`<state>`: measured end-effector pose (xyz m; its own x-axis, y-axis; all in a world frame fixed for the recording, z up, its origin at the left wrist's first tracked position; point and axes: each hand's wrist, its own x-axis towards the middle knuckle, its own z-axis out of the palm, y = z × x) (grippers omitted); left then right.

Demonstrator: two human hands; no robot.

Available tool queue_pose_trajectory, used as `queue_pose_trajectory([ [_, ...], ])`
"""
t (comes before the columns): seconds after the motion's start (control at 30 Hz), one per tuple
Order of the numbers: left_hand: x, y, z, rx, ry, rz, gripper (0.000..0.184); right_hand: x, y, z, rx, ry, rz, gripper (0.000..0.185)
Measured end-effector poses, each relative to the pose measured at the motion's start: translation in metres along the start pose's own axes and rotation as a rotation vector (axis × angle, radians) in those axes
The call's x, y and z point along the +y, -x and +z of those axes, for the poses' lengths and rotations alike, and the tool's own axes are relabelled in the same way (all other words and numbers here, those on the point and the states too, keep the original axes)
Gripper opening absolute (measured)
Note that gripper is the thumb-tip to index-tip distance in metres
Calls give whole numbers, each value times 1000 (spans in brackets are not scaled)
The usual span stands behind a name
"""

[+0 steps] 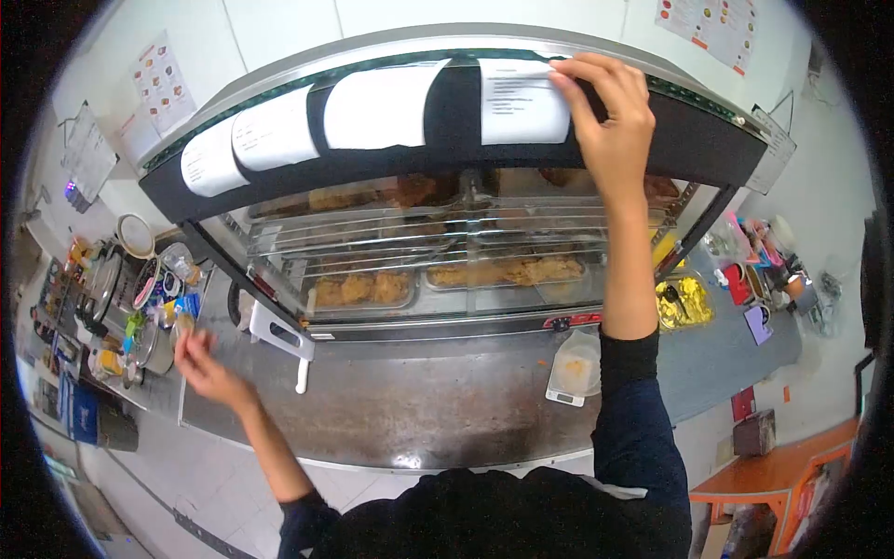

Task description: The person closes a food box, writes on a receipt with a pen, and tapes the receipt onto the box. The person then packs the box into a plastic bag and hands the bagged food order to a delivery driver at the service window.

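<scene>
My right hand (615, 121) is raised to the top edge of the glass display case (456, 158), its thumb and fingers pinched at the upper right corner of a printed paper slip (524, 102). Several more slips, one of them a white paper (377, 107), hang along the black band to the left. My left hand (207, 365) is in the air over the left part of the counter, its fingers bent and close together; whether they hold anything is too small to make out.
Trays of fried food (363, 289) lie inside the case. On the metal counter (419, 401) are a small scale (565, 399) with a bowl (577, 363), a white-handled item (279, 334), and a yellow food tray (684, 303). Pots and containers crowd the left.
</scene>
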<state>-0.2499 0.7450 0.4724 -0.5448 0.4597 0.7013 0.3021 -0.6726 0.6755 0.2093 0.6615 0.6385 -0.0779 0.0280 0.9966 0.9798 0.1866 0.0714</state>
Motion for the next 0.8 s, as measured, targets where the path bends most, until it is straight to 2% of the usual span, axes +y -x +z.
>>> queue_pose_trajectory([
  [0.03, 16, 0, 26, -84, 24, 110, 19, -7, -1, 11, -13, -18, -24, 13],
  [0.1, 59, 11, 76, -260, 257, 157, 14, -19, 0, 19, -19, -13, -5, 14],
  [0.13, 81, 9, 95, -382, 178, 447, 17, -24, 1, 21, -22, -5, 4, 14],
  [0.2, 130, 8, 130, -467, 94, 740, 24, -24, 0, 19, -36, -17, 5, 18],
  [0.27, 157, 0, 159, -438, 106, 878, 30, -24, -1, 15, -74, -17, 6, 19],
  [0.33, 175, -19, 186, -342, 125, 938, 34, -25, -2, 11, -131, 5, 0, 22],
  [0.43, 199, -33, 198, -562, 56, 898, 36, -24, -4, 8, -187, 27, -14, 26],
  [0.53, 166, -38, 225, -569, -95, 1070, 43, -26, -4, 6, -212, 32, -12, 28],
  [0.57, 160, -38, 229, -563, -80, 1069, 47, -26, -4, 6, -218, 31, -8, 28],
  [0.77, 163, -37, 220, -460, -156, 1230, 47, -24, -4, 7, -215, 49, -40, 28],
  [0.8, 161, -34, 221, -498, -154, 1226, 47, -24, -4, 7, -218, 54, -45, 28],
])
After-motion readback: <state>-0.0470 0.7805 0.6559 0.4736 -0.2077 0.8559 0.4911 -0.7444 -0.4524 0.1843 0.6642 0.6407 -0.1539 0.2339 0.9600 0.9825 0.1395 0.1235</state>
